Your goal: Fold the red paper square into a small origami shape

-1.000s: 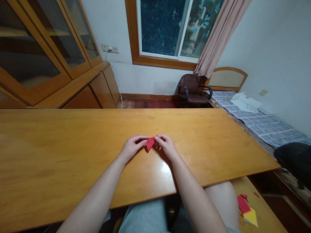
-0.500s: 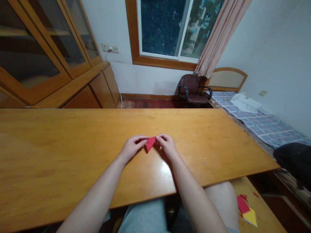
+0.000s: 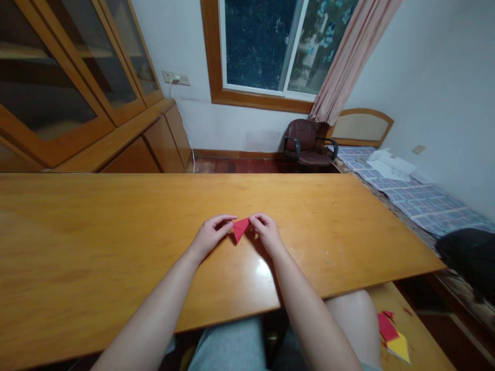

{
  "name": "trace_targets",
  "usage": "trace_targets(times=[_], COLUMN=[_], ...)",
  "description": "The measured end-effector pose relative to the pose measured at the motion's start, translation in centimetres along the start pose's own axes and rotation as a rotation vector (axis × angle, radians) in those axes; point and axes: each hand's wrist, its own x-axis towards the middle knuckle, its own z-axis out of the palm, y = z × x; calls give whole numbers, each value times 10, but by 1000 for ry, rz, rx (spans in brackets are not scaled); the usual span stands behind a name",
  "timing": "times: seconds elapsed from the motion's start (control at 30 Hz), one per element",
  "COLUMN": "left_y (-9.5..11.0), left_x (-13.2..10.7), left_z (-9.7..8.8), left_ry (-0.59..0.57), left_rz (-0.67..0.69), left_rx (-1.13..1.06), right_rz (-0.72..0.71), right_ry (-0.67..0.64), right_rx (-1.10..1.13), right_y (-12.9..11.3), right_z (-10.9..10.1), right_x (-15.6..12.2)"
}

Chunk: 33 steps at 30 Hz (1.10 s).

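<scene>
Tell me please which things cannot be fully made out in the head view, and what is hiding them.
In the head view:
Red paper: its two sides, partly covered by the left hand and right hand.
Chair: its base, hidden behind the table.
Black thing: cut off by the right edge.
Window: its top, cut off by the top edge.

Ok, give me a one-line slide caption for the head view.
Left hand and right hand hold a folded red paper between them at a wooden table.
</scene>
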Motion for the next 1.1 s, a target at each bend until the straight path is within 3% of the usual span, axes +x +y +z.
trace_targets(times=[0.2,0.43,0.73,1.1], left_y=[6,8,8,9], left_x=[0,1,2,0], left_z=[2,2,0,2], left_ry=[-35,-99,-23,-157], left_rz=[7,13,-18,19], left_rx=[96,154,55,151], right_rz=[14,3,-110,-130], right_ry=[-80,-81,-159,-94], right_rx=[-25,-37,-234,-223], right_y=[6,7,1,2], right_z=[0,0,4,2], right_x=[0,-1,-6,-5])
